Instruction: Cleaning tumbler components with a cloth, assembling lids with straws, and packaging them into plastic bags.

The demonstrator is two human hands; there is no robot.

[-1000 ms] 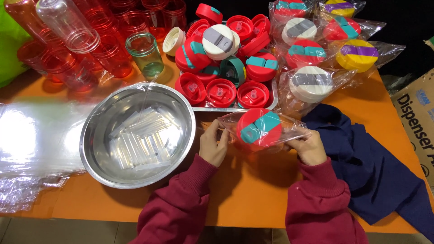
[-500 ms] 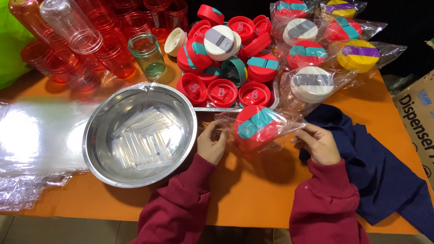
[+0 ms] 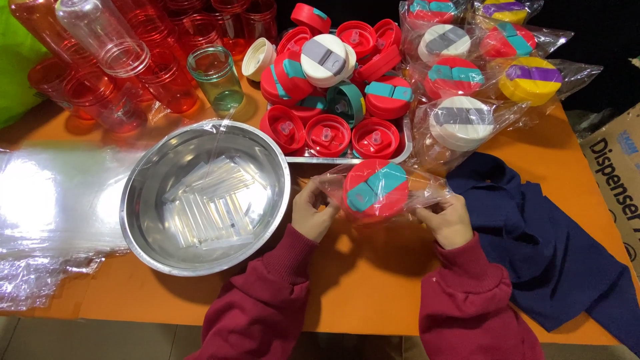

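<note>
Both hands hold one clear plastic bag (image 3: 427, 190) over the orange table (image 3: 373, 280). Inside the bag sits a red bottle lid with a teal flip cap (image 3: 375, 188). My left hand (image 3: 312, 212) pinches the bag's left end. My right hand (image 3: 445, 219) pinches its right end. The bag hangs just in front of a metal tray (image 3: 400, 152) heaped with red lids. Both sleeves are dark red.
A steel bowl (image 3: 143, 230) holding clear wrapped straws sits left of my hands. Flat clear bags (image 3: 47, 213) lie at far left. Red and clear jars (image 3: 120, 60) stand behind. Bagged lids (image 3: 467, 120) pile at the back right. A navy cloth (image 3: 547, 247) and cardboard box (image 3: 617, 167) lie right.
The bagged lid has shifted slightly with both hands, which stay on the bag's two ends. Nothing else has moved.
</note>
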